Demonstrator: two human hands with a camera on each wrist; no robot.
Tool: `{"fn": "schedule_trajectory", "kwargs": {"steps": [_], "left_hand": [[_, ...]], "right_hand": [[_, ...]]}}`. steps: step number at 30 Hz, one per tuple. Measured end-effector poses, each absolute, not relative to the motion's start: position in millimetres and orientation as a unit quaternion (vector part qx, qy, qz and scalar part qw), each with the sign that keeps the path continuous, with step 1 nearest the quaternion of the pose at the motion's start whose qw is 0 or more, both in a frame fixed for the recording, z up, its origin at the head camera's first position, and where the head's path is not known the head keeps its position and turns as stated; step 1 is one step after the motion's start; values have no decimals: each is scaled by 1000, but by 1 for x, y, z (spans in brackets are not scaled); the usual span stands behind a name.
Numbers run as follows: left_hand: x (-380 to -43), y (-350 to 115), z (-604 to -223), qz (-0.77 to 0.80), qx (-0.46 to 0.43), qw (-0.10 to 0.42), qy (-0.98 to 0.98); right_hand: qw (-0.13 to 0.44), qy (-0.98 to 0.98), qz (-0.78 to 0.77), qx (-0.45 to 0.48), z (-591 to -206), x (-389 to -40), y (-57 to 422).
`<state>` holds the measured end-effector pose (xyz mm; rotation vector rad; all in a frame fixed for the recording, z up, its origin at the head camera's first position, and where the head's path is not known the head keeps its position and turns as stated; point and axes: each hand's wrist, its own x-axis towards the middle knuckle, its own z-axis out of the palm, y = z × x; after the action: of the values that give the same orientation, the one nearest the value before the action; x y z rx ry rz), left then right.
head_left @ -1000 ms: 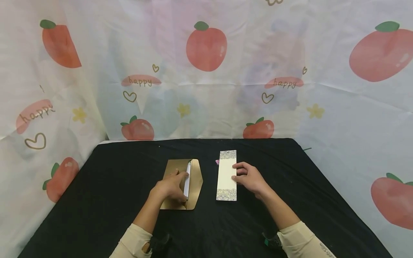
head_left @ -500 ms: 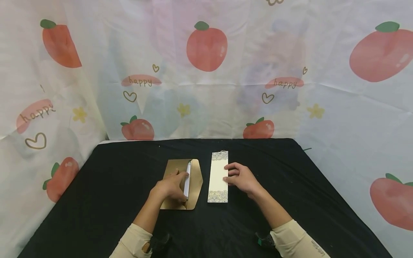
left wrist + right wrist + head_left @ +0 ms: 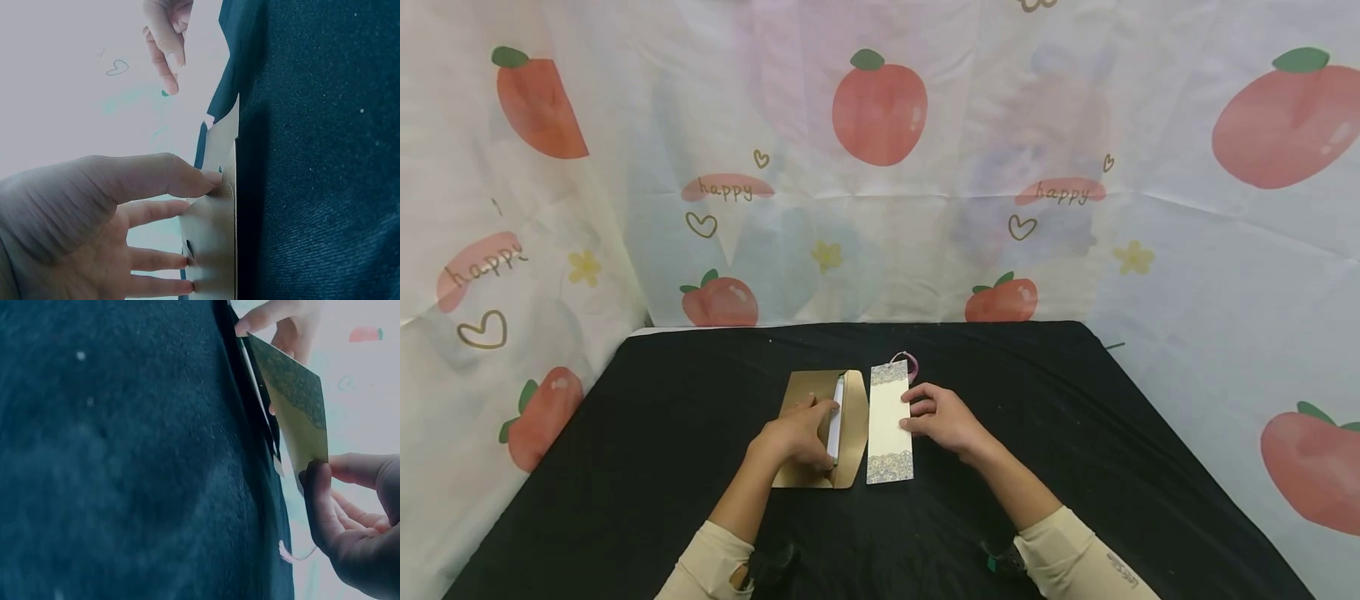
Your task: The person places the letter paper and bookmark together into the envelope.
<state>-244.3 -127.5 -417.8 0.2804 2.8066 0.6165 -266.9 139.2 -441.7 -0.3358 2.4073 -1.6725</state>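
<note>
A gold envelope lies on the black cloth with its pointed flap opened out to the right; a white edge shows at its mouth. My left hand rests on it, thumb and fingers spread and nearly straight, as the left wrist view also shows. Just right of the flap, my right hand pinches a cream bookmark by its right edge, between thumb and fingers. Patterned bands cross both ends of the bookmark. A pink tassel hangs from its far end. In the right wrist view the bookmark is tilted above the cloth.
The black cloth covers the table under both hands. Behind and at the sides hangs a pale curtain printed with red fruit, hearts and yellow flowers.
My right hand has carried the bookmark leftward and slightly nearer, up beside the envelope's flap. Its pink tassel now shows more. My left hand and the envelope have stayed put.
</note>
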Motion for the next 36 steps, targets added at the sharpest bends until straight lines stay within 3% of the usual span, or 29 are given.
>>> {"fn": "schedule_trajectory", "kwargs": {"steps": [36], "left_hand": [[-245, -129, -416, 212, 109, 139, 961]], "right_hand": [[117, 809, -561, -130, -450, -273, 97]]}}
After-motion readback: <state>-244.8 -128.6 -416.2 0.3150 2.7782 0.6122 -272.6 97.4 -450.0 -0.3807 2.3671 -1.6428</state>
